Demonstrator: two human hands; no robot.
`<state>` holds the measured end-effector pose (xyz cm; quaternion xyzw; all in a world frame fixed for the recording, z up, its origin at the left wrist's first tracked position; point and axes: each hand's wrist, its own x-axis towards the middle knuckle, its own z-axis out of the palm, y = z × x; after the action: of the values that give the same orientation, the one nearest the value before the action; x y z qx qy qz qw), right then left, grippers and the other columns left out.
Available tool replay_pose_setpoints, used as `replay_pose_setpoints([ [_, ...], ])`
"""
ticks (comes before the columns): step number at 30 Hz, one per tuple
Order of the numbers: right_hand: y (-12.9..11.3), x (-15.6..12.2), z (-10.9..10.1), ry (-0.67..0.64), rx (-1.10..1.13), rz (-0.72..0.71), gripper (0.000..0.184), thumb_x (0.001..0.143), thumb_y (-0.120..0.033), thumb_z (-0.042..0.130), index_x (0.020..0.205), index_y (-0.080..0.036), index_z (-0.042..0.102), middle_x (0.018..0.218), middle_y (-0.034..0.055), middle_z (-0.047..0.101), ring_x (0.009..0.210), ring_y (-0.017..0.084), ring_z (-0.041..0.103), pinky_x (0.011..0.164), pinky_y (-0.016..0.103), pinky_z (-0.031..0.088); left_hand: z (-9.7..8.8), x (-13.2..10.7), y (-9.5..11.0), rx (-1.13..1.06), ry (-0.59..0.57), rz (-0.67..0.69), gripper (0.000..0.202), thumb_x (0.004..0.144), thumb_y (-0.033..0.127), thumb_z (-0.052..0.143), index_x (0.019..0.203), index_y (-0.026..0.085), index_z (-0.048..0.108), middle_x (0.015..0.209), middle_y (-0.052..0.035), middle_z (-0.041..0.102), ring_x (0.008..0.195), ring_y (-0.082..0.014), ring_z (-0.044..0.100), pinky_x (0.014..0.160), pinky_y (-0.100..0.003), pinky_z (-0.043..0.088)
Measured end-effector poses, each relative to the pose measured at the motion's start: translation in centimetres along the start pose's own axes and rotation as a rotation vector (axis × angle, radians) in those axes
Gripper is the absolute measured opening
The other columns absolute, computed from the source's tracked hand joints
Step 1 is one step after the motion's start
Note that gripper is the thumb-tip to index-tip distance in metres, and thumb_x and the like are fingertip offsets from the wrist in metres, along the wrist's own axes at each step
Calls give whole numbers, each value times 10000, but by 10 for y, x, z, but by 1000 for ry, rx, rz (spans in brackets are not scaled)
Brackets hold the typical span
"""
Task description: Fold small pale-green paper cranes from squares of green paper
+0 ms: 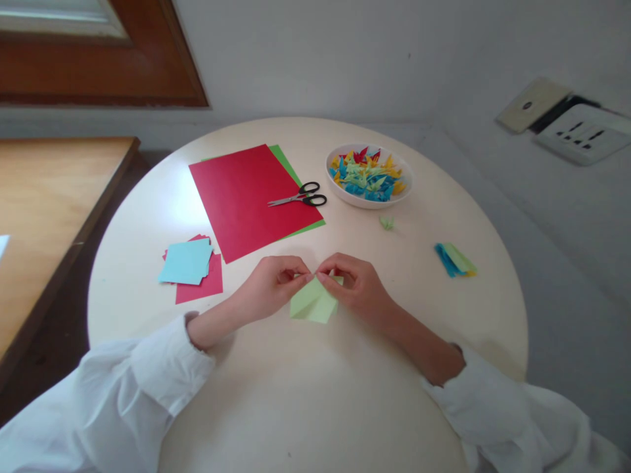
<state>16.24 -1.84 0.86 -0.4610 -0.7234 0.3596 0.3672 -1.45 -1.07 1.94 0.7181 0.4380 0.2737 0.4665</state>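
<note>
A folded light green paper [313, 303] lies near the middle of the round cream table [404, 315]. My left hand [270, 285] pinches its top corner from the left. My right hand [353, 281] pinches the same top edge from the right, fingertips almost touching the left ones. Both hands are closed on the paper, which partly rests on the table. White sleeves cover both forearms.
A large red sheet [251, 197] lies over a green sheet, with black scissors [302, 196] on its right edge. A white bowl [369, 175] holds several coloured folded pieces. Small blue and red squares [190, 266] lie left; folded papers [454, 259] right; a tiny green piece [387, 223].
</note>
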Motion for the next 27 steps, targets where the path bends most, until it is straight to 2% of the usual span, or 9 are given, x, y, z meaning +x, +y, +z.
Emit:
replay_pose_setpoints([
  [7,0,-1,-3,0,-56,-15,90,744,-180,522,682,-158,583,673,21,619,630,119,549,581,231,417,0,-1,-3,-17,1,1,186,790,250,516,673,133,601,647,-8,596,580,-104,513,522,-199,393],
  [11,1,1,-12,20,-128,7,96,748,-187,524,680,-169,590,665,9,627,624,119,552,590,237,408,-4,0,-5,-18,27,-2,197,788,270,526,681,129,612,668,-17,603,617,-117,528,559,-212,409],
  [17,7,5,-27,67,-163,60,99,737,-204,538,672,-169,605,643,5,626,605,123,550,590,251,404,-10,3,-5,-46,73,-3,229,783,302,540,650,127,603,631,-14,580,590,-111,500,529,-212,382],
  [19,12,6,-30,116,-121,102,103,734,-232,553,668,-170,603,638,8,624,607,130,553,592,260,413,-11,3,-6,-65,100,-13,237,781,312,545,649,126,606,622,-17,580,586,-112,491,524,-215,376],
  [23,15,6,-30,201,111,172,167,746,-336,575,728,-171,598,686,23,621,639,137,572,586,257,448,-11,2,-7,-98,117,-20,241,778,325,554,661,125,620,633,-26,595,597,-120,503,529,-223,383],
  [27,5,3,-19,90,260,194,268,740,-402,597,888,-179,595,772,38,619,703,146,594,593,251,473,-9,3,-7,-108,101,-3,228,775,317,566,659,129,625,630,-20,591,591,-115,497,526,-219,380],
])
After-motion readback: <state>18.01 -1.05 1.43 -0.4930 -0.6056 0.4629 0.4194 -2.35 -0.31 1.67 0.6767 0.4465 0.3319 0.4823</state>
